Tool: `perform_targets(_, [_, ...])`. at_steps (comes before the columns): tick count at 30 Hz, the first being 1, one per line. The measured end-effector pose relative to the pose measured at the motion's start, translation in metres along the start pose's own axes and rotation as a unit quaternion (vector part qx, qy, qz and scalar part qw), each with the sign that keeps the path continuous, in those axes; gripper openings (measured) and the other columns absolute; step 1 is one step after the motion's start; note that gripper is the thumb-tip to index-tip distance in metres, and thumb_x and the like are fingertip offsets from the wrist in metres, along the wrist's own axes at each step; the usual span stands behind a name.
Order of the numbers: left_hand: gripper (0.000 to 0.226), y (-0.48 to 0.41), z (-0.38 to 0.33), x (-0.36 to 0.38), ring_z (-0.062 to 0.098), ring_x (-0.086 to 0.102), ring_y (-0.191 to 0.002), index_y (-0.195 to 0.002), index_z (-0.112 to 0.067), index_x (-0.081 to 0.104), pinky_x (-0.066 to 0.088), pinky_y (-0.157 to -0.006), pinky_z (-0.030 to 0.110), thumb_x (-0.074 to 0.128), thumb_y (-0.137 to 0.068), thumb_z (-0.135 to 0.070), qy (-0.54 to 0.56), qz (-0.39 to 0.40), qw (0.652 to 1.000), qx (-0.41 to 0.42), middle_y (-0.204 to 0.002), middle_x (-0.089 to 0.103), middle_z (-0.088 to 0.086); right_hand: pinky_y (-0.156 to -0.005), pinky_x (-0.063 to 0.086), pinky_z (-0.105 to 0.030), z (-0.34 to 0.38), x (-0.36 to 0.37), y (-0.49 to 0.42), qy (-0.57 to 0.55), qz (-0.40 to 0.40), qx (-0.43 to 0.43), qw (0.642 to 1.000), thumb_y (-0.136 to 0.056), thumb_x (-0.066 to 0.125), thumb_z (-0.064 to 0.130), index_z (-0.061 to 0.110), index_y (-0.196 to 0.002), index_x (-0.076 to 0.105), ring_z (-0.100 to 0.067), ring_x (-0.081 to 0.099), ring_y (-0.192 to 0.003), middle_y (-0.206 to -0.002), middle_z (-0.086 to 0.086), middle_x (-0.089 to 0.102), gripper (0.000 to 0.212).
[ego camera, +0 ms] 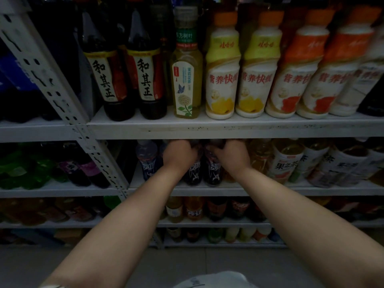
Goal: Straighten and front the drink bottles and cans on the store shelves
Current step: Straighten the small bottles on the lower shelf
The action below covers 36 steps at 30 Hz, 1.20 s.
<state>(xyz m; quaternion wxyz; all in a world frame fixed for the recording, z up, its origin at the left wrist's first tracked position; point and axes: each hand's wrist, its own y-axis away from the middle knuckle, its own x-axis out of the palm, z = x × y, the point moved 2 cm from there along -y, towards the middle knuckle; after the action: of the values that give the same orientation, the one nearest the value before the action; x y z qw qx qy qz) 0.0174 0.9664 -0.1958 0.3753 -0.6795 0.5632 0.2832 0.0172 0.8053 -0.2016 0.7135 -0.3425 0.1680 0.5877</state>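
Note:
Both my arms reach into the second shelf down. My left hand [177,155] is wrapped round the neck of a dark drink bottle [194,173] with a black-and-white label. My right hand [232,155] grips the top of the dark bottle [214,173] right beside it. Both bottles stand upright at the front edge of the white shelf [207,191], touching each other. Their caps are hidden under my fingers and the shelf above. A third bottle of the same kind, with clear liquid [148,161], stands to the left, apart from my hand.
The upper shelf [228,127] carries two dark tea bottles [128,80], a pale green tea bottle [186,80] and a row of yellow and orange milk drinks [259,80]. Tilted tea bottles [291,163] crowd the right of my shelf. A perforated grey upright [68,113] slants at left.

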Motion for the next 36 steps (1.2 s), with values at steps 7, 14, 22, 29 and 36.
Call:
perform_targets(7, [0.035,0.000,0.005,-0.003,0.033,0.060,-0.097,-0.107,-0.008,0.066,0.051,-0.078,0.038,0.055,-0.090,-0.037,-0.003,0.032,0.999,0.015,-0.105,0.067,0.015,-0.072,0.043,-0.026,-0.004,0.001,0.002,0.043,0.048,-0.039,0.997,-0.080,0.067,0.038,0.012,-0.111,0.062,-0.030,0.062,-0.097,-0.104,-0.011,0.067,0.041])
perform_targets(14, [0.028,0.014,0.004,-0.004,0.032,0.062,-0.090,-0.103,-0.004,0.062,0.050,-0.072,0.034,0.061,-0.087,-0.027,0.009,-0.017,1.000,0.016,-0.097,0.066,0.016,-0.076,0.037,-0.021,-0.006,-0.001,0.014,0.018,0.023,-0.035,0.999,-0.084,0.065,0.038,0.013,-0.112,0.061,-0.025,0.061,-0.099,-0.108,-0.008,0.066,0.038])
perform_targets(22, [0.039,0.078,-0.006,0.038,0.010,0.047,-0.117,-0.130,-0.018,0.054,0.026,-0.089,0.008,0.054,-0.091,-0.017,0.073,-0.043,0.987,0.136,-0.134,0.050,-0.003,-0.075,0.039,-0.024,-0.083,-0.084,0.059,0.035,-0.185,0.009,0.982,-0.086,0.054,0.013,0.006,-0.104,0.066,-0.029,0.062,-0.088,-0.096,-0.012,0.066,0.023])
perform_targets(29, [0.047,0.039,-0.097,0.069,0.031,0.050,-0.115,-0.130,-0.014,0.040,0.048,-0.088,0.042,0.051,-0.092,-0.039,-0.013,0.072,0.994,0.082,-0.131,0.045,0.011,-0.079,0.041,-0.030,-0.079,-0.093,0.021,0.132,-0.110,0.038,0.984,-0.088,0.058,0.030,0.006,-0.107,0.059,-0.031,0.057,-0.099,-0.106,-0.014,0.060,0.031])
perform_targets(36, [0.025,0.018,-0.127,0.076,0.033,0.062,-0.089,-0.085,-0.003,0.066,0.051,-0.074,0.033,0.054,-0.090,-0.024,0.066,0.018,0.997,-0.021,-0.092,0.067,0.017,-0.066,0.046,-0.031,-0.070,-0.088,-0.004,0.111,-0.035,0.136,0.984,-0.087,0.058,0.030,0.005,-0.090,0.065,-0.031,0.061,-0.085,-0.096,-0.016,0.065,0.025])
